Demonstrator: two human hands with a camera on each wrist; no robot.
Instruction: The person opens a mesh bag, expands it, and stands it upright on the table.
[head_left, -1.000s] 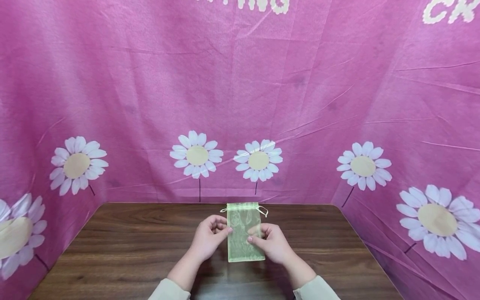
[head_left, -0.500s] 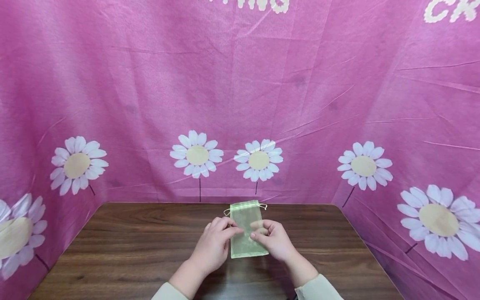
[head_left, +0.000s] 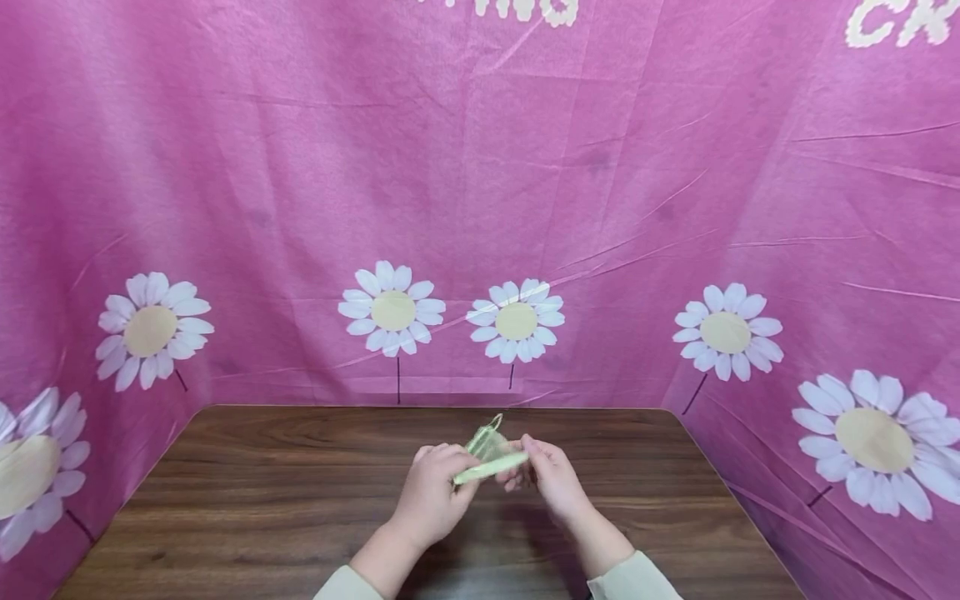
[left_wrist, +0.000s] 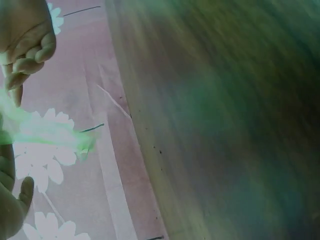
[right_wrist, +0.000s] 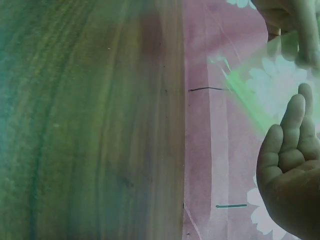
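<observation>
Over the table [head_left: 262, 500], the bag [head_left: 491, 468] lies right of the left hand [head_left: 435, 493], whose fingers pinch it, its long axis seemingly running far; whether the right hand [head_left: 557, 482] grips its right end, I cannot tell.

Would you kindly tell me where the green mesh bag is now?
In the head view, the green mesh bag is low and near the middle, between the left hand and right hand, over the wooden table.

Head view bright; soft shadow on tabletop [head_left: 262, 500]. 2 wrist views hazy, green-tinted, daisy [left_wrist: 42, 159] washed out.
</observation>
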